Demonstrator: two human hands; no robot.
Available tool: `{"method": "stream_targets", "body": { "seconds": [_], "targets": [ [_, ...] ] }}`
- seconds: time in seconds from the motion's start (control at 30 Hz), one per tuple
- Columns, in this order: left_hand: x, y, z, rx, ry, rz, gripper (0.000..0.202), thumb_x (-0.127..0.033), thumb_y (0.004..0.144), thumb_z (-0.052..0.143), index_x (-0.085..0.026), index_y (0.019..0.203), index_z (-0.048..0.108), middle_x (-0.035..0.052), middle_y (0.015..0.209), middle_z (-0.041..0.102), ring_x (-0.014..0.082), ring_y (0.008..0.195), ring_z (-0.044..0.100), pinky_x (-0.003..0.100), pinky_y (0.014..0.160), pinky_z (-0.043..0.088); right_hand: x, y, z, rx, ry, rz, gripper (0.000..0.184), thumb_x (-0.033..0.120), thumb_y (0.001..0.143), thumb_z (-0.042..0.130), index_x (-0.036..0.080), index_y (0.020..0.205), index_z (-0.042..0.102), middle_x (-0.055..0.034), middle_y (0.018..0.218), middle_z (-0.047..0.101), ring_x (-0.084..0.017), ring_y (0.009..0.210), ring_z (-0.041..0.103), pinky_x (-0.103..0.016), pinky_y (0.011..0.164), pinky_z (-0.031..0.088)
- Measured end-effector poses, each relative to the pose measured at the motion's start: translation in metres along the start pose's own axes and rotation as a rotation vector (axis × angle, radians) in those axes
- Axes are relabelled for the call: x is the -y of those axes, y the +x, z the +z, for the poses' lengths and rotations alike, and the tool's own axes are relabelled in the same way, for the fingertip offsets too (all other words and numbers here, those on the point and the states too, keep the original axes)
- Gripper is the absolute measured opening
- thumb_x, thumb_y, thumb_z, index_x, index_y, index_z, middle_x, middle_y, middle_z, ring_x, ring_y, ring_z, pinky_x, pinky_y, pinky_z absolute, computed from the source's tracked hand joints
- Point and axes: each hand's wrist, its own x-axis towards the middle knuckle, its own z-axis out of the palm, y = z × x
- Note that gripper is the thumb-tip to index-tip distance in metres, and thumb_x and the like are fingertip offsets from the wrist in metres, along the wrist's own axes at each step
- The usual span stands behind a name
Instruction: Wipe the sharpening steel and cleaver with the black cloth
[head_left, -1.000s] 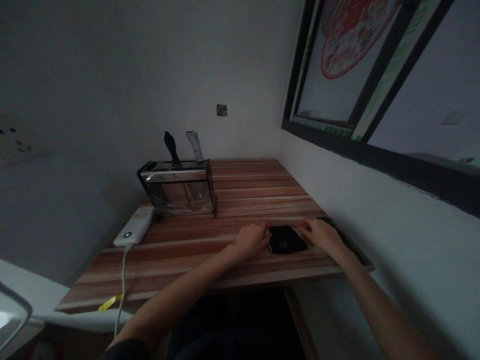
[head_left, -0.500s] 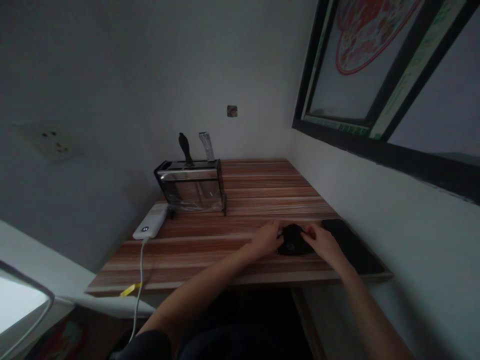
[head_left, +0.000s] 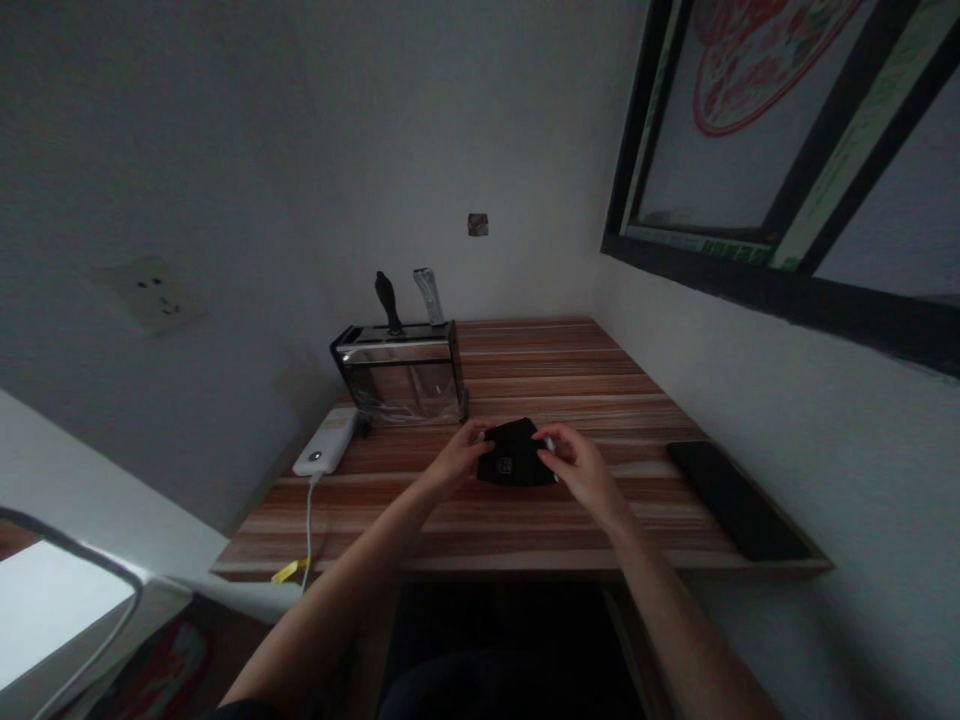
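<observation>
A small black pouch-like cloth piece (head_left: 517, 462) with a pale emblem near its lower edge is held low over the wooden table (head_left: 540, 375); whether it touches the top I cannot tell. My left hand (head_left: 459, 455) pinches its left edge between thumb and fingers. At its right edge, my right hand (head_left: 581, 465) has thumb and fingertips closed on the side. Small white bits show by the fingers at both sides; what they are is too small to tell.
A knife block (head_left: 405, 375) with two handles stands at the back left. Beside it lies a white power bank (head_left: 328, 440) with a cable (head_left: 308, 520) hanging over the front edge. A dark phone-like slab (head_left: 739, 500) lies at the right, near the wall and a framed window (head_left: 697, 245).
Both hands have carried the black pouch left, away from the dark slab, and slightly farther from the table's front edge. The view has shifted a little.
</observation>
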Motion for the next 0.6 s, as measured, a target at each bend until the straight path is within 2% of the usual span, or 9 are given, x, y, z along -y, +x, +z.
{"method": "stream_targets", "body": {
  "seconds": [0.13,0.2,0.3,0.43,0.6],
  "targets": [
    [0.009,-0.02,-0.052,-0.149,-0.026,0.017,0.044,-0.031,0.071,0.065,-0.019,0.112,0.055,0.0066,0.108,0.066,0.0195,0.095,0.066,0.03,0.078,0.052,0.009,0.014,0.048,0.17,-0.008,-0.006,0.025,0.013,0.077,0.053,0.019,0.099,0.064,0.0042,0.07,0.056,-0.009,0.057,0.054,-0.02,0.054,0.044],
    [0.014,-0.03,-0.077,-0.227,0.01,0.032,0.046,-0.033,0.068,0.066,-0.018,0.11,0.056,0.0079,0.112,0.066,0.0219,0.101,0.064,0.033,0.083,0.051,0.009,0.019,0.074,0.199,-0.022,-0.028,0.031,0.006,0.075,0.053,0.019,0.101,0.065,0.0034,0.074,0.058,-0.01,0.062,0.056,-0.02,0.057,0.045],
    [0.025,-0.043,-0.106,-0.317,0.113,0.038,0.039,-0.031,0.066,0.065,-0.017,0.102,0.06,0.0082,0.107,0.067,0.0239,0.101,0.063,0.037,0.086,0.05,0.006,0.025,0.109,0.193,-0.099,-0.061,0.037,-0.002,0.071,0.054,0.02,0.098,0.067,0.0009,0.087,0.061,-0.011,0.069,0.057,-0.023,0.064,0.047],
    [0.042,-0.054,-0.129,-0.418,0.29,0.048,0.03,-0.023,0.065,0.062,-0.018,0.095,0.061,0.0069,0.106,0.063,0.0246,0.106,0.059,0.04,0.09,0.049,0.001,0.029,0.14,0.235,-0.215,-0.032,0.043,-0.007,0.07,0.055,0.02,0.101,0.069,-0.0004,0.088,0.061,-0.011,0.066,0.058,-0.024,0.065,0.048],
    [0.057,-0.059,-0.137,-0.476,0.486,0.076,0.024,-0.017,0.067,0.06,-0.018,0.091,0.061,0.0067,0.098,0.061,0.0254,0.101,0.059,0.044,0.094,0.047,-0.006,0.028,0.157,0.265,-0.279,-0.031,0.041,-0.005,0.071,0.06,0.02,0.103,0.07,-0.0025,0.093,0.063,-0.013,0.071,0.06,-0.026,0.07,0.049]
  ]
}}
